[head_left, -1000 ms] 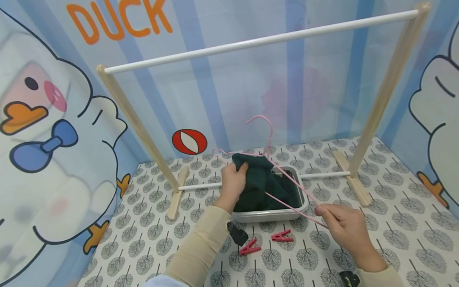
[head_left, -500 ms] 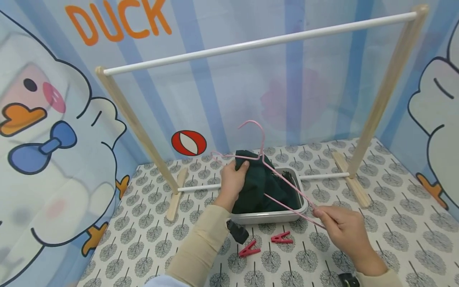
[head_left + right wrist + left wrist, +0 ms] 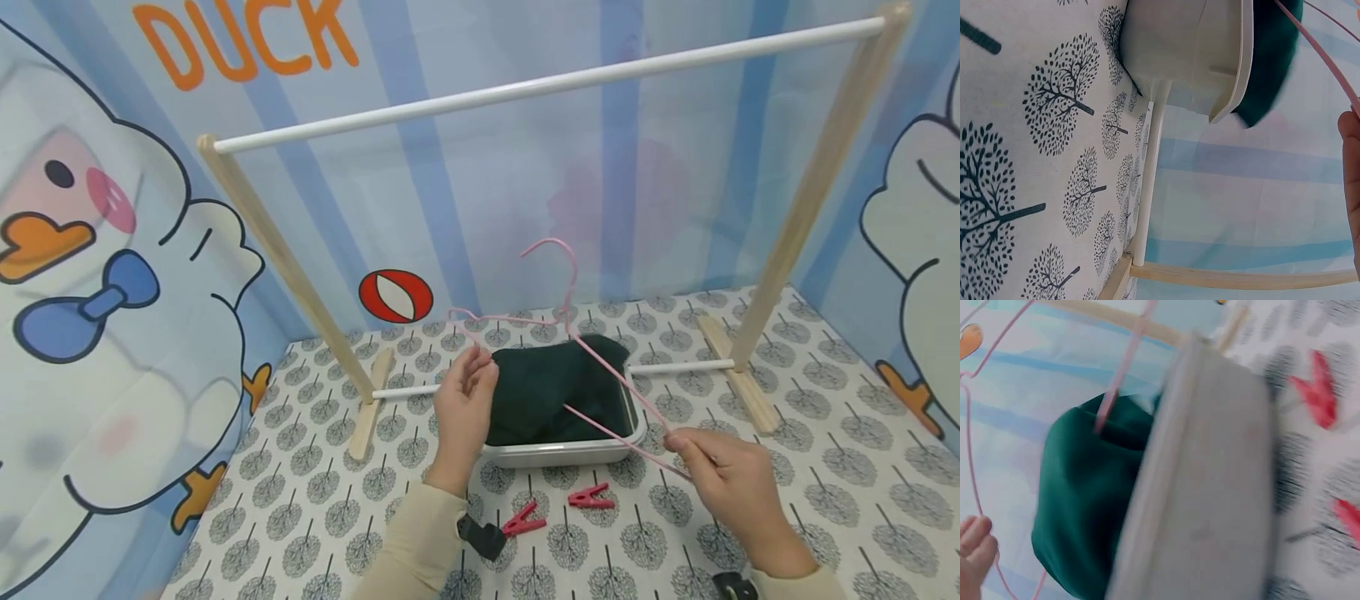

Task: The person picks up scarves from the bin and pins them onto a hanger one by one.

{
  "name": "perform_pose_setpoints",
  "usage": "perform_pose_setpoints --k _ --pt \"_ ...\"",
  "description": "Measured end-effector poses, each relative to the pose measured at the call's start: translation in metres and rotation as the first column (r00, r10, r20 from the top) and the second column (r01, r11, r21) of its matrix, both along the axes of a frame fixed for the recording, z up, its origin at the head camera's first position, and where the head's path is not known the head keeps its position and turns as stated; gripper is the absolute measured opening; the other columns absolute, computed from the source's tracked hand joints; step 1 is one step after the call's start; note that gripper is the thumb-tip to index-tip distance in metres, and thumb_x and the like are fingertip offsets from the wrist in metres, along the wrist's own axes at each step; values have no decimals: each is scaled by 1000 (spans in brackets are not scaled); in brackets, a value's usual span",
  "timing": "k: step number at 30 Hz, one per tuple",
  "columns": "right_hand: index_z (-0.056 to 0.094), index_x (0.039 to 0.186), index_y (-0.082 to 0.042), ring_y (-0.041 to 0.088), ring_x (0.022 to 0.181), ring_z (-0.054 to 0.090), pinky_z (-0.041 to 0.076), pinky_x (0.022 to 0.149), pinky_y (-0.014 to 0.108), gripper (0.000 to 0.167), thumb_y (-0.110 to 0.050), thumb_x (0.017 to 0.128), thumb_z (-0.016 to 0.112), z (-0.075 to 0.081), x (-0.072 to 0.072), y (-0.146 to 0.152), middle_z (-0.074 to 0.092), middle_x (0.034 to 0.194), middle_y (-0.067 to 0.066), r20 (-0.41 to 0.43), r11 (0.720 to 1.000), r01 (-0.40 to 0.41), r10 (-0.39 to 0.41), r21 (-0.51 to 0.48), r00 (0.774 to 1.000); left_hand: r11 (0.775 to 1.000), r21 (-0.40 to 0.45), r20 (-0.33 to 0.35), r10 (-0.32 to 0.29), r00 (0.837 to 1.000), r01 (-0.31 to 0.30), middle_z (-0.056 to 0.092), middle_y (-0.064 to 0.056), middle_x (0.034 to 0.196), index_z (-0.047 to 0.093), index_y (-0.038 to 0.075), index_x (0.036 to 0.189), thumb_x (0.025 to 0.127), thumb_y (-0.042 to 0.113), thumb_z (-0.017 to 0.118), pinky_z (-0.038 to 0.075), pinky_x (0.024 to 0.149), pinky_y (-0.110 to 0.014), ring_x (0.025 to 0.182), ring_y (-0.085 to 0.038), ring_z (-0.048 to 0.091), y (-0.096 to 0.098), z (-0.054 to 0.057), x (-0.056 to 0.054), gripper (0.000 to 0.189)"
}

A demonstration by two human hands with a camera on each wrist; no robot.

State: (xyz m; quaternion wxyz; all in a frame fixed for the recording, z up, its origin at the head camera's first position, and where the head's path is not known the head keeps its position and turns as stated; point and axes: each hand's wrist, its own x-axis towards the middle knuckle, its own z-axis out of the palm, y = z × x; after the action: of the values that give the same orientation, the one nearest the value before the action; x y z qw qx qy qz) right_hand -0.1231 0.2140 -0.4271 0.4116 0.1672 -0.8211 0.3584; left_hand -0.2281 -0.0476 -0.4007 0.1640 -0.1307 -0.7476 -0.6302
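Observation:
A pink wire hanger (image 3: 611, 367) is held at its right end by my right hand (image 3: 723, 479), its hook pointing up. Dark green cloth (image 3: 555, 387) lies across the hanger's lower bar, which disappears under it in the head view. Beneath is a light grey tub (image 3: 558, 454). My left hand (image 3: 463, 408) is beside the cloth's left edge with fingers loosely bent and nothing gripped. In the left wrist view its fingertips (image 3: 982, 540) overlap the hanger wire. The right wrist view shows the thumb at the hanger's end, and the cloth (image 3: 1275, 62) beyond the tub's rim.
A rack with a white top rail (image 3: 547, 86) and wooden posts stands behind the tub. Two red clothespins, one left (image 3: 523, 520) and one right (image 3: 591, 497), lie in front of it on the tree-print cloth (image 3: 825, 517). A printed duck backdrop surrounds the space.
My left hand has let go of the green cloth's upper edge and moved slightly left. The cloth now spreads wider and flatter over the tub. The right hand keeps its hold on the hanger.

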Motion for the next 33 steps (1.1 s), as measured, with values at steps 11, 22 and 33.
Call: perform_pose_setpoints --k 11,22,33 --pt "71 77 -1 -8 63 55 46 55 9 14 11 72 67 2 0 -1 69 69 10 14 1000 9 -9 -23 1000 761 -641 -315 -145 938 -97 54 -16 129 47 -1 132 87 29 65 47 95 -38 119 -27 53 10 -21 19 57" --pt "71 77 -1 -8 64 57 47 57 8 15 12 72 66 2 3 -3 69 70 11 39 1000 0 1 -27 999 604 -721 -567 -234 789 -339 61 -15 118 59 -1 119 81 25 72 43 101 -32 114 -25 57 17 -24 7 48" --pt "72 76 -3 -5 61 55 46 56 8 10 6 75 67 1 0 -4 67 66 6 -52 999 -33 31 -35 998 636 -647 -667 -206 716 -421 70 -9 100 68 3 100 79 9 72 51 88 -28 97 -19 66 17 -21 -4 23"
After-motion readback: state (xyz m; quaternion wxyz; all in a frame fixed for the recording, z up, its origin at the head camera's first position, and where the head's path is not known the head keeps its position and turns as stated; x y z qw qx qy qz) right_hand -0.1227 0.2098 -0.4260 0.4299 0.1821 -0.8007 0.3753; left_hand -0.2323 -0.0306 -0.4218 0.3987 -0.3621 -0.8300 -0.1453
